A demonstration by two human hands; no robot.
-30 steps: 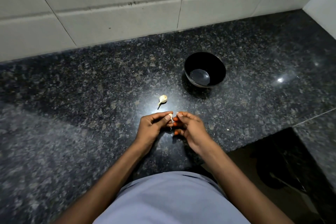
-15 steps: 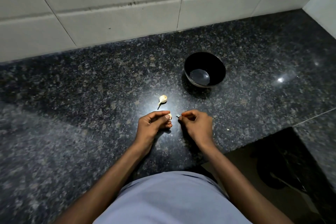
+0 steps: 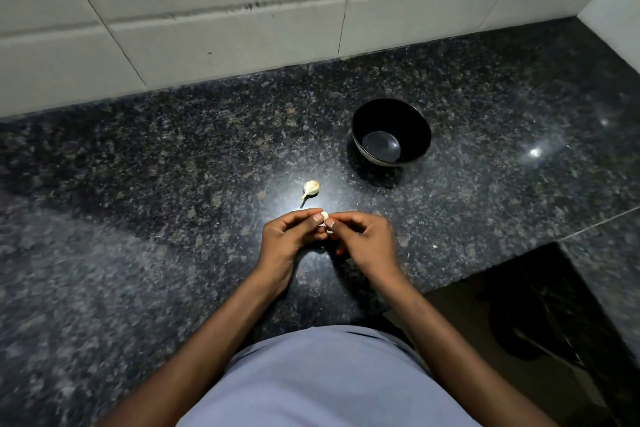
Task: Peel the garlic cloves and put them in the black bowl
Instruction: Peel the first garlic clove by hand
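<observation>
Both hands meet over the counter (image 3: 138, 218), knuckles up, forearms angled in from below. The left hand (image 3: 287, 236) pinches a clove (image 3: 325, 216) between thumb and curled fingers; the right hand (image 3: 363, 239) has its thumb and forefinger tips curled against the same clove. A second clove (image 3: 311, 188) lies just beyond the fingertips. The bowl (image 3: 391, 132) stands farther off, beyond the right fingers.

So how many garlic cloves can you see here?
2. One garlic clove is pinched between the left hand and right hand; the other clove lies on the counter. The bowl looks empty.
</observation>
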